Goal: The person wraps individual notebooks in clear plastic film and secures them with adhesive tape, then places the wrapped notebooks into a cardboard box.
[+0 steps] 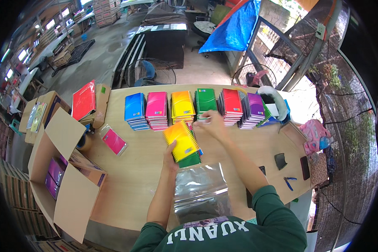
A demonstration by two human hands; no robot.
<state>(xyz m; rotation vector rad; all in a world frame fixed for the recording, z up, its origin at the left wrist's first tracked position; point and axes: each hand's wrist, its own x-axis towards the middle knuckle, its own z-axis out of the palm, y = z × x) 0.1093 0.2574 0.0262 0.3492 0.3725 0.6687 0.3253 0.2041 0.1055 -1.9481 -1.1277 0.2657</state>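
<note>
My left hand (171, 155) is closed on a small fan of spiral notebooks. A yellow spiral notebook (180, 138) lies on top, tilted, with a green notebook (190, 160) showing below it and a sliver of blue at the right edge. My right hand (212, 124) is just in front of the green notebook stack (206, 101), its fingers pinched together; what they hold, if anything, is hidden. Clear plastic bags (201, 185) lie flat in front of me. Along the far side stand stacks of blue (134, 107), pink (156, 105), yellow (182, 105), red (232, 102) and purple (255, 106) notebooks.
A pink notebook in clear wrap (114, 141) lies left, beside an open cardboard box (77, 199) holding purple packs. Red packs (84, 101) sit at the far left corner. To the right are blue-handled pliers (289, 183), a dark phone (305, 168) and a pink bag (315, 135).
</note>
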